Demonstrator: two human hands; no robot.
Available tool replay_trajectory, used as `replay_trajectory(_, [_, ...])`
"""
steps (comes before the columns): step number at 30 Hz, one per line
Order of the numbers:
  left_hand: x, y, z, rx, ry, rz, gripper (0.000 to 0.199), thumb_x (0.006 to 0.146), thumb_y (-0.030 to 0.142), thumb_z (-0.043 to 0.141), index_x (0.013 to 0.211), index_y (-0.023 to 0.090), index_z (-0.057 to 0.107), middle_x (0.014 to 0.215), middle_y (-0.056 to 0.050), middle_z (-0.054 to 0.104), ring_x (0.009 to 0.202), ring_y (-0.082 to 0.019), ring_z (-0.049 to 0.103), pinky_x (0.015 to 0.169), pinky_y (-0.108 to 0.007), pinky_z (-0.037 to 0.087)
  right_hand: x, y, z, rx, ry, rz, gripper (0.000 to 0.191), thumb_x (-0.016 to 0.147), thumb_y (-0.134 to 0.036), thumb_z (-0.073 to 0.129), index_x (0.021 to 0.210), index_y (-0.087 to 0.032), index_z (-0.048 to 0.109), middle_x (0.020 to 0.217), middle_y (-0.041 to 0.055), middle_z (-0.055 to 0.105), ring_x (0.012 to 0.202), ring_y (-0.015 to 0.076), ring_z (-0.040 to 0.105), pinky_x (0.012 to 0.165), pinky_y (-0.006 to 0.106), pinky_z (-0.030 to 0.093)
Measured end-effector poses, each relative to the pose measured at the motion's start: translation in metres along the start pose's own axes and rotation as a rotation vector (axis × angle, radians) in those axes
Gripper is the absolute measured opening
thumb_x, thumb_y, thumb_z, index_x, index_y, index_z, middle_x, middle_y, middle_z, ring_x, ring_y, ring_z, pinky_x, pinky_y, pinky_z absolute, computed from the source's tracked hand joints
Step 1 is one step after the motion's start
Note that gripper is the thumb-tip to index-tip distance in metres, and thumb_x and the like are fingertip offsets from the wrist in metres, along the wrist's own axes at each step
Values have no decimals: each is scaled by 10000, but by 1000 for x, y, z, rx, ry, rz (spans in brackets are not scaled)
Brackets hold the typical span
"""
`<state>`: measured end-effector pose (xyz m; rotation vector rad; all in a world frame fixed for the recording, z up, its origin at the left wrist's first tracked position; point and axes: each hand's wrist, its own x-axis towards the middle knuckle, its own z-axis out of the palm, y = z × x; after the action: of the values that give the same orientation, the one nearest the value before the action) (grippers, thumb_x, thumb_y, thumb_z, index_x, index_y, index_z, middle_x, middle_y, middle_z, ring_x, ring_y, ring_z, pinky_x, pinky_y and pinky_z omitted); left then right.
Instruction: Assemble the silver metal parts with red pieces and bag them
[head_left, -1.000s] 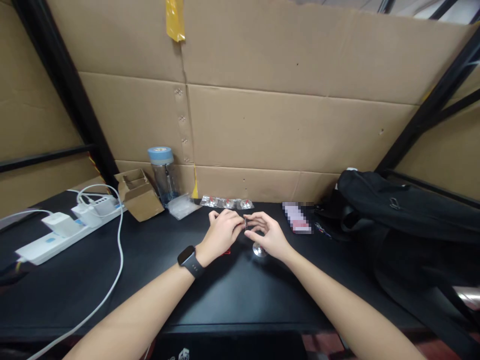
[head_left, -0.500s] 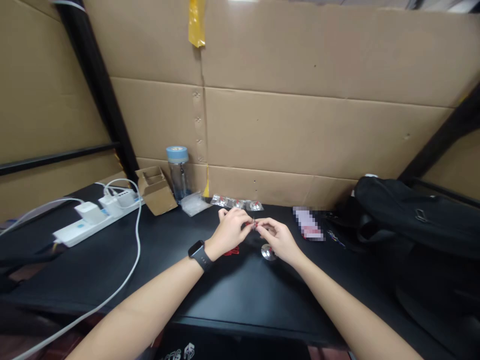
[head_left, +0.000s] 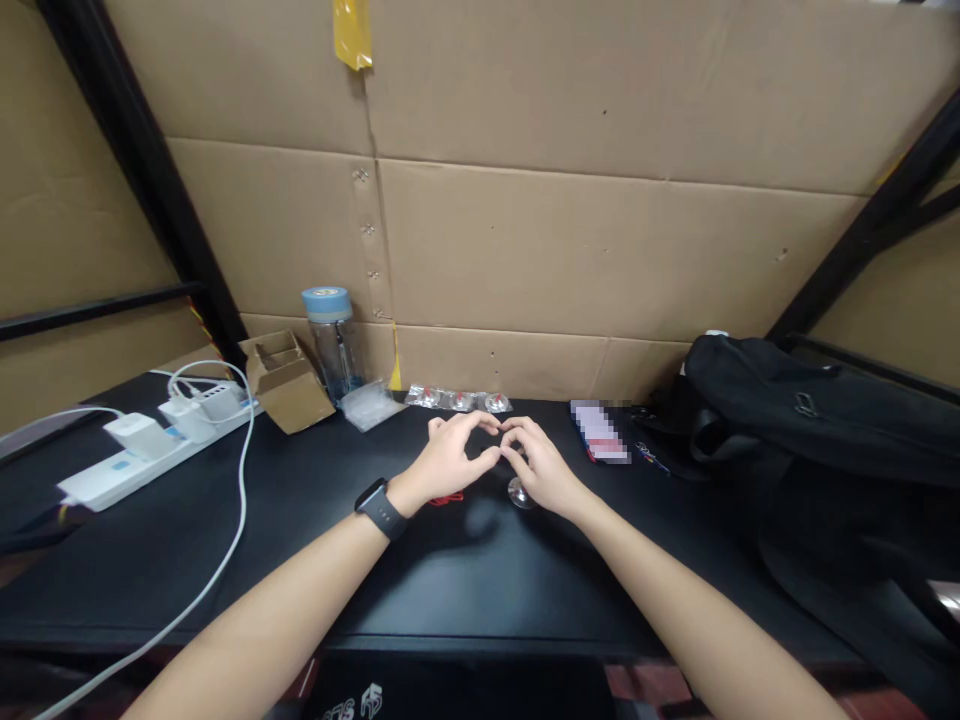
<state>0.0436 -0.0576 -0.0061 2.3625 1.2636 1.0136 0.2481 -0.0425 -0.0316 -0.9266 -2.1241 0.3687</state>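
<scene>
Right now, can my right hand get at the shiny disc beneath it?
Probably yes: the shiny disc lies close below your right hand, which partly hides it; nothing else visible blocks the way.

White lettering (head_left: 370, 698) on the black cloth (head_left: 480, 692) cannot be read.

Over the black counter (head_left: 450, 610), the left grip (head_left: 450, 462), a bare hand with a dark watch (head_left: 381, 508) at its wrist, curves thumb and forefinger above some red cord (head_left: 448, 498). The right grip (head_left: 547, 477) bends its fingers towards it, above a shiny disc (head_left: 517, 493); whether anything sits between the fingertips is too small to tell. Behind, three clear packets (head_left: 459, 402) lie near the cardboard wall (head_left: 525, 260). Left of them are a blue-lidded bottle (head_left: 334, 335) and an open box (head_left: 300, 398); a black bag (head_left: 817, 430) is at right.
</scene>
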Motion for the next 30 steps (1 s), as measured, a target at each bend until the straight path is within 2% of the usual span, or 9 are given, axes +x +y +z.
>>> replay_trajectory(4, [-1,-4,7,40,-127,8,329,858,374,667,1165,289,589,1104,-9,738,1127,-255,606,953,-410,295,0,4,-2,-43,-4,-22,98,997,-226,500,957,-231,589,1231,109,567,1184,264,538,1048,478,437])
replay_trajectory(7, [-1,-12,11,80,-145,10,368,845,354,675,1192,292,572,1140,-22,728,1139,-259,596,951,-416,292,0,9,-2,-60,19,-14,101,997,-220,499,944,-227,586,1241,112,557,1193,266,527,1059,484,429])
replay_trajectory(11, [0,-22,11,103,-174,42,399,839,318,682,1219,306,561,1163,-20,713,1166,-253,578,951,-413,288,-1,16,2,-89,-36,-12,91,989,-217,515,952,-225,598,1234,108,567,1160,257,537,1034,472,449])
replay_trajectory(15, [-1,-32,9,132,-224,65,335,858,337,679,1182,300,601,1138,-22,710,1146,-252,582,940,-399,315,-2,18,7,-140,-77,2,78,974,-235,552,943,-228,623,1220,97,591,1129,257,550,996,467,469])
replay_trajectory(19, [2,-44,5,155,-257,61,322,873,355,674,1187,310,619,1152,-19,714,1151,-256,595,953,-403,352,-1,18,4,-131,-100,3,68,959,-255,581,934,-229,638,1159,81,620,1069,241,578,977,438,474])
replay_trajectory(21, [5,-51,-2,188,-242,58,293,886,338,655,1177,310,632,1152,-19,716,1140,-252,611,966,-410,372,0,20,-2,-128,-100,-2,58,948,-239,585,968,-232,639,1120,76,633,1049,237,587,971,429,474])
replay_trajectory(24, [9,-63,-22,331,-138,22,243,884,261,631,1125,274,663,1148,-57,719,1116,-265,633,973,-413,405,2,28,-11,-143,-78,-5,105,904,-191,603,988,-239,645,1078,70,643,1021,239,600,954,424,479])
replay_trajectory(27, [10,-78,-49,545,-16,-130,314,833,183,637,1142,230,661,1158,-122,713,1084,-288,646,941,-402,445,3,36,-20,-158,-57,-3,134,870,-170,605,978,-236,650,1069,69,643,1003,240,612,941,420,488])
replay_trajectory(30, [8,-95,-71,715,35,-287,335,797,193,652,1129,232,669,1117,-126,726,1061,-302,651,895,-390,466,5,40,-26,-154,-47,10,131,862,-173,595,966,-231,649,1054,71,640,995,242,618,930,417,493])
